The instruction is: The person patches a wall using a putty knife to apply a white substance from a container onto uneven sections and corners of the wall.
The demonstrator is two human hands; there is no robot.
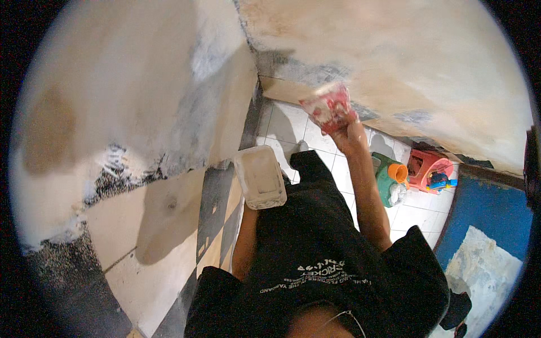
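My right hand is raised near the wall and closed on a red, flat putty spreader. Whitish smears cover much of the spreader's face, and it is a little blurred. Below the right wall's dark patches, it stands out from the surface; whether its edge touches the wall I cannot tell. A shallow rectangular plastic container, pale and coated with whitish residue, rests on my left hand. That hand's fingers are hidden beneath it, and only my left forearm shows.
Two plastered walls meet at a corner ahead, the left wall flaking over tiles. On the white tiled floor to the right stand a green stool with an orange cup and a pink stool. Farther right is a blue panel.
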